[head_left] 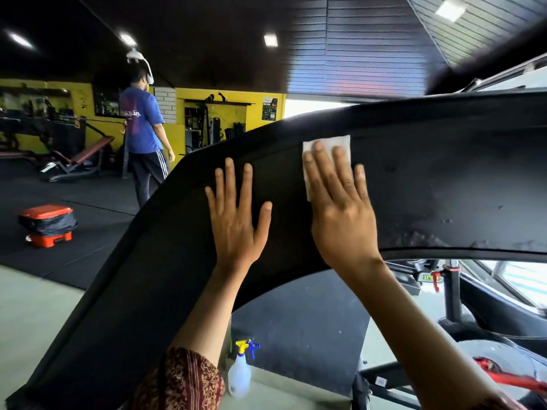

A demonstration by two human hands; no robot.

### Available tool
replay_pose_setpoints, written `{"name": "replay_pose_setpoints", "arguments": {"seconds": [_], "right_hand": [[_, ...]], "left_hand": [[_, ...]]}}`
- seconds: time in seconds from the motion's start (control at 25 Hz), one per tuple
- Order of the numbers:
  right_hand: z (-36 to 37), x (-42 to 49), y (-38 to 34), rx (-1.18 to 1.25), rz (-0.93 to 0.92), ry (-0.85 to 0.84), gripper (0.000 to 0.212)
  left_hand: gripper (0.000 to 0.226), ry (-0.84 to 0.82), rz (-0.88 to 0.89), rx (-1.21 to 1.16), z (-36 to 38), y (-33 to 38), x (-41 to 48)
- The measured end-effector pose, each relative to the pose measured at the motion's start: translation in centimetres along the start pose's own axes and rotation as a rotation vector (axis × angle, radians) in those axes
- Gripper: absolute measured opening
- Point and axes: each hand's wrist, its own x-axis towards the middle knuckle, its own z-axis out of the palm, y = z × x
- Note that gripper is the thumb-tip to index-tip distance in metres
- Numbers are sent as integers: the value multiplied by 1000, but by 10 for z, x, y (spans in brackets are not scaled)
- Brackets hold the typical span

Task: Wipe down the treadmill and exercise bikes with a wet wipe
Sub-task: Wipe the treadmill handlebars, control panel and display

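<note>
Head view shows my right hand (340,208) laid flat, fingers straight, pressing the wipe (343,142) against the black panel (429,187), which I take for part of the treadmill; nothing is clenched, the cloth is only pinned under my palm and fingers. My left hand (236,220) rests just beside it, spread open on the same panel, holding nothing.

Since I pinch nothing, the wipe could bunch up or slide out from under my hand on a fast stroke; it might then drop toward the floor below. The gritty patch (423,236) near the lower edge to the right may smear rather than lift if the cloth is drying; leaning hard with both hands could shift the panel.

A spray bottle (239,377) stands on the floor beneath my arms; an orange box (47,224) sits well off to the left; another person (142,122) walks far behind. My left hand lies in the path of a leftward stroke.
</note>
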Motion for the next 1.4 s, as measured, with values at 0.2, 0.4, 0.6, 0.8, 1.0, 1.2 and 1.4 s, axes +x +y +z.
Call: {"name": "replay_pose_setpoints", "arguments": {"seconds": [0.2,0.4,0.6,0.8,1.0,1.2,1.4], "right_hand": [[-15,-16,29,-71,-91,-56,50],[-34,-34,53,-2,246,48,53],[-32,-73,52,-40,-14,-107,54],[-35,-99,36,87,312,-62,48],[-28,-97,29,64,-59,-207,43],[-14,-112,5,180,-80,-219,43],[38,-113,-65,83,-440,-301,51]], "left_hand": [[68,-70,-6,-75,0,26,-39],[66,-125,4,-77,2,43,-78],[63,-147,-12,-103,-1,46,-93],[60,-190,-6,-90,-4,35,-105],[58,-195,-82,-111,-6,25,-119],[57,-163,-176,-73,-9,-11,-145],[57,-161,-236,-75,-14,-43,-167]]}}
